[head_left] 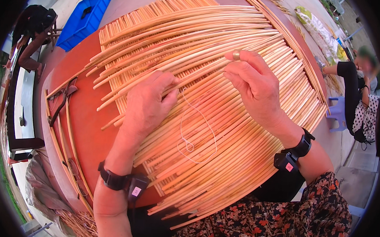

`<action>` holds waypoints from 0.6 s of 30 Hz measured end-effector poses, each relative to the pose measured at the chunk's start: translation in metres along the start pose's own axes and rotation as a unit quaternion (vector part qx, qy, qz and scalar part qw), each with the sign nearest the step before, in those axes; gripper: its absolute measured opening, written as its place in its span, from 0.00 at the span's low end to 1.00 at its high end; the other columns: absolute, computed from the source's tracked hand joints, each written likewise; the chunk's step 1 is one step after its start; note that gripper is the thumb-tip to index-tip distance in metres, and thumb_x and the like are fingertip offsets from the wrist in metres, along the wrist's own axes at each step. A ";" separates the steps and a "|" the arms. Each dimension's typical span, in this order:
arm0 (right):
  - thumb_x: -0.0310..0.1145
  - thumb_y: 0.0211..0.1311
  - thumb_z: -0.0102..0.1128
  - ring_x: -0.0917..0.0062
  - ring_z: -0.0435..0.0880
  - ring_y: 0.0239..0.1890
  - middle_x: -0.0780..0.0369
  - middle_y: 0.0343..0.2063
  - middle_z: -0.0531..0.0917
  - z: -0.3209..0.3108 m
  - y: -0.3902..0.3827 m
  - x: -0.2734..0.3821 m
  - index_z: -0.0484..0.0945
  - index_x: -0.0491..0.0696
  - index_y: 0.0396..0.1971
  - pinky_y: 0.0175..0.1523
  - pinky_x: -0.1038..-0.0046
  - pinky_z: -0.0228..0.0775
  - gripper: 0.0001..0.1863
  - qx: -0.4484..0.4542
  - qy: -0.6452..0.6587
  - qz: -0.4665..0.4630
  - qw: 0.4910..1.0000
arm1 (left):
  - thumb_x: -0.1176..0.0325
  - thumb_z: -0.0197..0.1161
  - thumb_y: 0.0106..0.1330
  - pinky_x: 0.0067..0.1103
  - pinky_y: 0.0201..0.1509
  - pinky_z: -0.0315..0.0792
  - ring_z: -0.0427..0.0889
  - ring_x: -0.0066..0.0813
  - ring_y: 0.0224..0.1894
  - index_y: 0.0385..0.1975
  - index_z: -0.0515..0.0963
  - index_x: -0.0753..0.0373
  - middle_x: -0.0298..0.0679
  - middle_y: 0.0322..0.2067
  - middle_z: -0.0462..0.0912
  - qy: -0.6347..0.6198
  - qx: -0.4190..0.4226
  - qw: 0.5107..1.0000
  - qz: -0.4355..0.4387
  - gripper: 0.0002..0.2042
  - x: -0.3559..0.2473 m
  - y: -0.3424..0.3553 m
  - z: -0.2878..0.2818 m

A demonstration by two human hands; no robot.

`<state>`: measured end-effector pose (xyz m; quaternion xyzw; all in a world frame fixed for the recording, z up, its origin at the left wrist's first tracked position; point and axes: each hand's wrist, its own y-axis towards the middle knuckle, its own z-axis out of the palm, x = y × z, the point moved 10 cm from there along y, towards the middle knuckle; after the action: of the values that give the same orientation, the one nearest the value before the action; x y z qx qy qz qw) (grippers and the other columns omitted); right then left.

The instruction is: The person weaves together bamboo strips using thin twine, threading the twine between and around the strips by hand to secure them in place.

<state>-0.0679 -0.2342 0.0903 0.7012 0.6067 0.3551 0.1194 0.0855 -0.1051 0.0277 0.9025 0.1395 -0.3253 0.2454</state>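
Observation:
Rows of pale cane sticks [245, 121] lie side by side across a red board [88, 126]. My left hand [150, 100] has its fingers curled on a stick in the upper middle, holding it. My right hand [251, 85], with a brass-coloured band on one finger, is raised above the sticks, pinching a thin needle [221, 71]. A white thread [215, 136] lies in a loose loop on the sticks below and between my hands. Both my wrists wear black straps with small devices.
Bent cane strips and dark tools [64, 94] lie at the left. A blue crate [82, 18] stands at the upper left. A person [32, 39] is at the far left, another [364, 100] at the right near a purple stool [336, 114]. Sacks [312, 30] lie at the upper right.

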 end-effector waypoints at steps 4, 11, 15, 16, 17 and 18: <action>0.23 0.69 0.71 0.85 0.80 0.34 0.66 0.37 0.83 -0.001 0.000 0.014 0.84 0.41 0.43 0.37 0.82 0.73 0.06 0.026 0.194 0.142 0.970 | 0.72 0.69 0.66 0.34 0.42 0.80 0.87 0.47 0.39 0.42 0.82 0.60 0.43 0.37 0.86 0.015 0.003 1.000 0.004 0.07 -0.002 0.000 0.001; 0.31 0.73 0.70 0.93 0.74 0.24 0.73 0.23 0.80 0.040 -0.019 -0.007 0.81 0.44 0.35 0.29 0.86 0.67 0.08 0.077 0.307 0.358 0.878 | 0.73 0.69 0.66 0.34 0.41 0.80 0.87 0.48 0.39 0.42 0.82 0.60 0.43 0.37 0.86 0.012 0.003 1.000 0.000 0.07 -0.003 0.002 0.001; 0.30 0.74 0.68 0.92 0.77 0.23 0.72 0.21 0.80 0.067 -0.034 -0.006 0.81 0.43 0.35 0.26 0.84 0.69 0.08 0.110 0.331 0.387 0.854 | 0.73 0.68 0.65 0.34 0.41 0.79 0.87 0.48 0.39 0.42 0.82 0.61 0.43 0.37 0.86 0.000 0.003 1.000 -0.007 0.08 -0.002 0.002 0.003; 0.30 0.74 0.67 0.91 0.78 0.23 0.71 0.21 0.80 0.070 -0.037 -0.008 0.81 0.43 0.35 0.26 0.84 0.70 0.07 0.108 0.310 0.391 0.860 | 0.73 0.68 0.65 0.34 0.41 0.79 0.87 0.48 0.39 0.42 0.82 0.61 0.44 0.37 0.86 -0.005 0.002 1.000 -0.009 0.08 -0.001 0.002 0.002; 0.29 0.74 0.66 0.90 0.79 0.23 0.70 0.21 0.81 0.072 -0.037 -0.008 0.81 0.43 0.35 0.26 0.83 0.71 0.07 0.101 0.300 0.378 0.870 | 0.74 0.68 0.65 0.34 0.41 0.79 0.87 0.48 0.39 0.42 0.82 0.61 0.44 0.37 0.86 -0.002 -0.001 1.000 -0.006 0.08 -0.002 0.002 0.002; 0.28 0.75 0.66 0.90 0.80 0.23 0.70 0.21 0.82 0.073 -0.037 -0.009 0.81 0.42 0.35 0.26 0.82 0.72 0.07 0.093 0.289 0.365 0.880 | 0.74 0.68 0.65 0.34 0.41 0.79 0.87 0.48 0.39 0.42 0.82 0.61 0.44 0.37 0.86 0.000 -0.003 1.000 -0.003 0.08 -0.003 0.002 0.002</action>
<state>-0.0494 -0.2146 0.0125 0.7471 0.3454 0.5023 -0.2651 0.0836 -0.1080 0.0290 0.9013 0.1429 -0.3255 0.2474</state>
